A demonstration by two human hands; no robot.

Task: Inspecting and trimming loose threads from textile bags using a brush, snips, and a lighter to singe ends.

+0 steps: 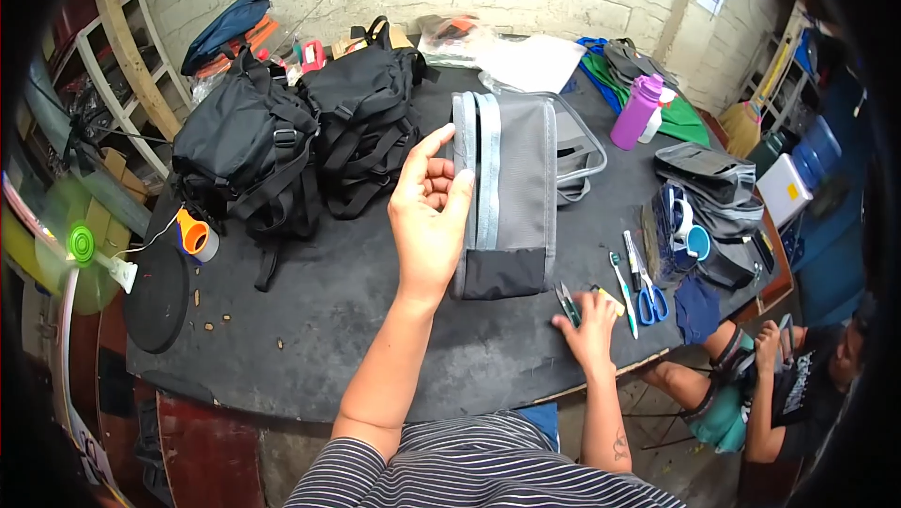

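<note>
My left hand (432, 207) grips the left edge of a grey zippered bag (526, 170), with the thumb on its near side and the fingers curled. The bag stands upright over the table, with light-blue zipper tape down one side and a black patch at its bottom. Its flap (582, 146) stretches out to the right behind it. My right hand (593, 330) is low over the tabletop, fingers apart, at a pair of thread snips (566, 301). Whether it touches the snips is hard to tell. A small yellow item (610, 300) lies by its fingertips.
Black backpacks (249, 132) fill the back left. Right of my hand lie a toothbrush (623, 292), a marker (634, 259) and blue scissors (651, 305). A purple bottle (638, 112) and grey bags (709, 175) stand farther right. A fan (83, 245) runs at left; another person (779, 386) sits at right.
</note>
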